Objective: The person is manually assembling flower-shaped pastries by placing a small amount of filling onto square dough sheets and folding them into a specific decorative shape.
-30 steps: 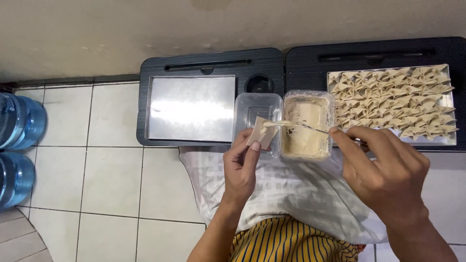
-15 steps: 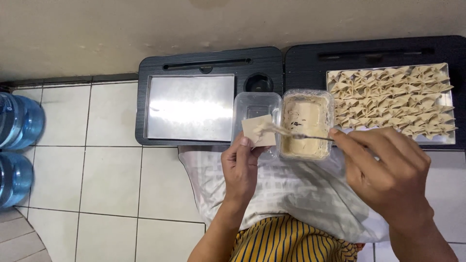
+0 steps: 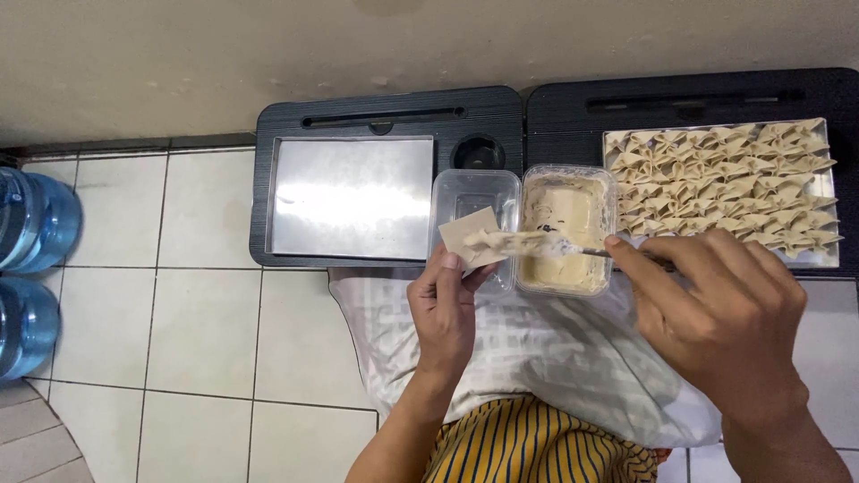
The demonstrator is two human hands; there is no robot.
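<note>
My left hand (image 3: 446,309) holds a square dumpling wrapper (image 3: 471,235) flat on its fingertips, just in front of a clear plastic tub (image 3: 474,199). My right hand (image 3: 720,309) grips a thin metal utensil (image 3: 573,249) whose tip lays a streak of pale filling across the wrapper. Under the utensil stands a second clear tub of beige filling (image 3: 565,224). A metal tray of several folded dumplings (image 3: 721,186) lies right of the tubs, beyond my right hand.
Two black lap trays sit side by side against the wall; the left one (image 3: 385,116) carries a bare shiny metal sheet (image 3: 352,197). A white checked cloth (image 3: 528,349) covers my lap. Two blue water bottles (image 3: 31,224) stand on the tiled floor at far left.
The utensil left the filling tub and moved left onto the wrapper, carrying filling. My left hand with the wrapper stayed nearly in place.
</note>
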